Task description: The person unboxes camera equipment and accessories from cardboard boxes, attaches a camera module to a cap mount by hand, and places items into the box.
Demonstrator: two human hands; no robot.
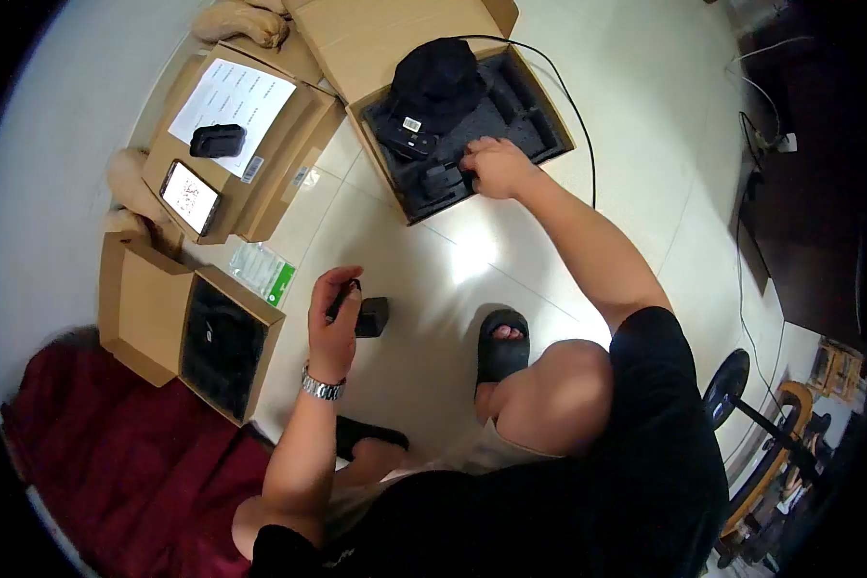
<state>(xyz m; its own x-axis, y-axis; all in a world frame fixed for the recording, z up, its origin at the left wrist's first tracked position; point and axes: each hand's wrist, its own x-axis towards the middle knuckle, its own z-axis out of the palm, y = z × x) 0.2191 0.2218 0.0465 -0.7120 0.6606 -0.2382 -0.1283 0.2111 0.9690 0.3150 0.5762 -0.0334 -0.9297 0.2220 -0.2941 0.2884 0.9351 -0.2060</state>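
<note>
My left hand (333, 323), with a metal watch on its wrist, is closed round a small black object (341, 301) above the floor. Just right of it, a black block (372, 317) rests on the tiles. My right hand (496, 168) reaches over the near edge of an open cardboard box (385, 175) lined with black foam. Its fingers are bent at a black piece (443, 181) in the foam; whether they grip it is hidden. A black cloth-like item (438, 82) and a black device with a white label (411, 141) lie in the same box.
At the left, closed cardboard boxes (279, 183) carry a paper sheet (223, 96), a black case (218, 141) and a lit phone (191, 197). Below are a green-white packet (260, 273) and a smaller foam-lined box (223, 337). A black cable (584, 125) curves beside the large box.
</note>
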